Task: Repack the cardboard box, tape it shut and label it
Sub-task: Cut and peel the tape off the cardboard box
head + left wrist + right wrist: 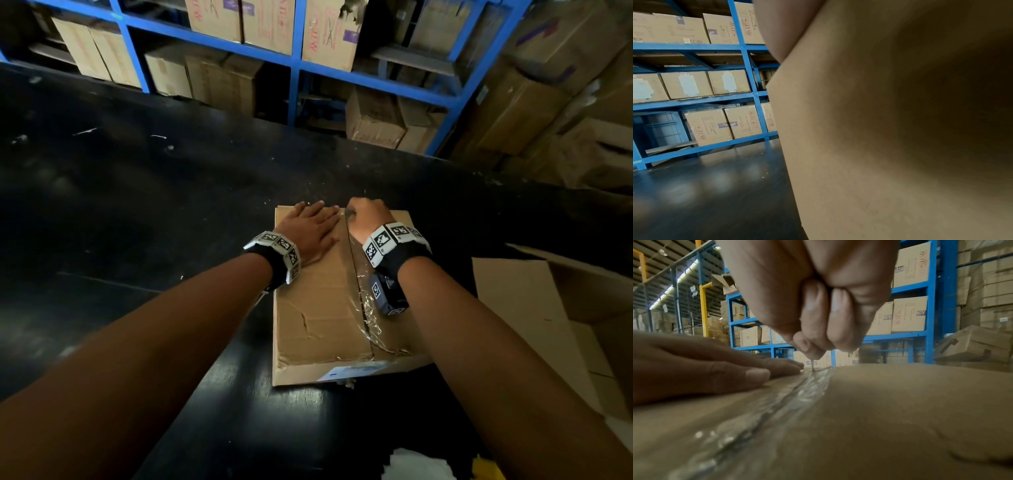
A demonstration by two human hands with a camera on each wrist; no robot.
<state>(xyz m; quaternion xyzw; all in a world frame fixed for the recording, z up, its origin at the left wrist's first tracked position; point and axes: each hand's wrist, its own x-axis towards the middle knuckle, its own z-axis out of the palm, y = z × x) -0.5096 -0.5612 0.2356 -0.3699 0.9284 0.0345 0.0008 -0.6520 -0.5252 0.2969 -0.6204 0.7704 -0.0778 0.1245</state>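
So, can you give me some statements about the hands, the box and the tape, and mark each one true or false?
1. The left hand lies flat on the box. True.
2. The right hand is open. False: its fingers pinch a thin tool at the seam.
3. Clear tape runs along the seam. True.
4. The box sits on a shelf. False: it sits on the black table.
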